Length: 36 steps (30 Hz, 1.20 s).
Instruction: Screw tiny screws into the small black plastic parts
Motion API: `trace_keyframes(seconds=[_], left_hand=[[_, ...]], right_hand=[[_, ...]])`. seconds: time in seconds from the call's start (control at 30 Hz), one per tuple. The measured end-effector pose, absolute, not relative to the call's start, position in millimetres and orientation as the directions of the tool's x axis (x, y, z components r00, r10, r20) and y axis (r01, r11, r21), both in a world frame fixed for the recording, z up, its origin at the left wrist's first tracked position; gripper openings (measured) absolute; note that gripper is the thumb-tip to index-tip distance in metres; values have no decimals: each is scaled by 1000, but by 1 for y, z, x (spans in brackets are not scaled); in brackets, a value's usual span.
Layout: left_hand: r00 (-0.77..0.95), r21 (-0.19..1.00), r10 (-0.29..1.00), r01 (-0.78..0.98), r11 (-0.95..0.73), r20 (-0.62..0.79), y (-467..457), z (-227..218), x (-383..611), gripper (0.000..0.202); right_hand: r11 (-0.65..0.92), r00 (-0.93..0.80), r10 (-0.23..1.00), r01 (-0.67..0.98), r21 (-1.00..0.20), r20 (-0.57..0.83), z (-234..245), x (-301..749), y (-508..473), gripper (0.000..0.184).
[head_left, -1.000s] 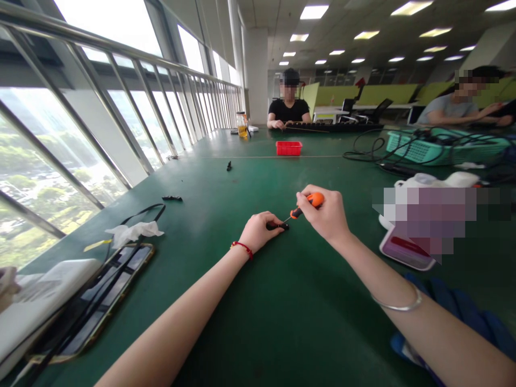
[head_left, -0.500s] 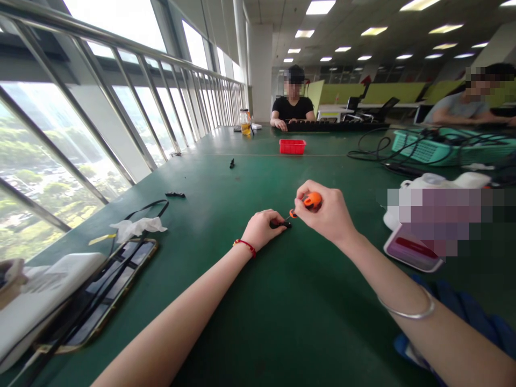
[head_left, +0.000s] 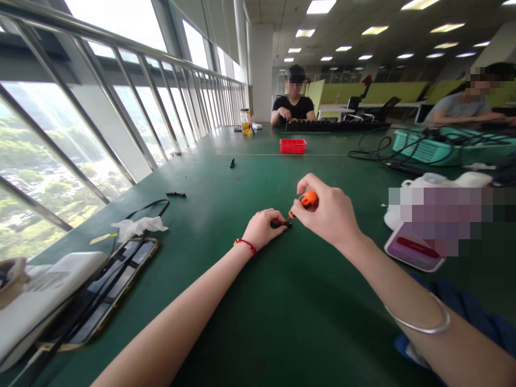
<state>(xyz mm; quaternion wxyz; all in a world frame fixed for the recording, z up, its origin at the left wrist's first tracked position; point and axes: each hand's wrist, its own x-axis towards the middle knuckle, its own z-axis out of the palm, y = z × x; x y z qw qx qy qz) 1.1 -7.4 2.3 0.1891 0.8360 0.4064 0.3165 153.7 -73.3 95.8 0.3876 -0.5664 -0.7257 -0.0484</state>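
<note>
On the green table, my left hand (head_left: 264,228) is closed on a small black part (head_left: 287,224), pressing it to the tabletop; much of the part is hidden under the fingers. My right hand (head_left: 332,212) grips a screwdriver (head_left: 309,200) with an orange and black handle. The forefinger is raised and bent over the handle, while the thumb lies along its near side. Its thin shaft slants down to the left and meets the black part beside my left fingertips. The exact point of contact is too small to make out.
Black strips (head_left: 176,194) and a small black piece (head_left: 233,163) lie ahead. A red tray (head_left: 293,146) stands farther off, a teal basket (head_left: 423,148) with cables to the right. A phone (head_left: 108,293) lies left. A person (head_left: 294,105) sits opposite.
My right hand's fingers have loosened and shifted on the screwdriver handle, the forefinger lifting, and the handle has moved slightly left. My left hand keeps its place. The person opposite has raised a hand.
</note>
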Motion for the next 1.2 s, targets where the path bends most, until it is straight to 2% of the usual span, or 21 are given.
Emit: trace_keyframes(seconds=[0.6,0.97,1.2], left_hand=[[467,567,806,577,-589,363,-8,4,2,6],[484,560,790,561,-610,376,-8,4,2,6],[474,567,802,571,-594,363,-9,5,3,6]], right_hand=[[345,-31,736,876,-337,676,93,160,-68,11],[343,-103,621,927,-151,777,87,156,-72,20],[373,-86,608,908,-188,789,86,157,-71,18]])
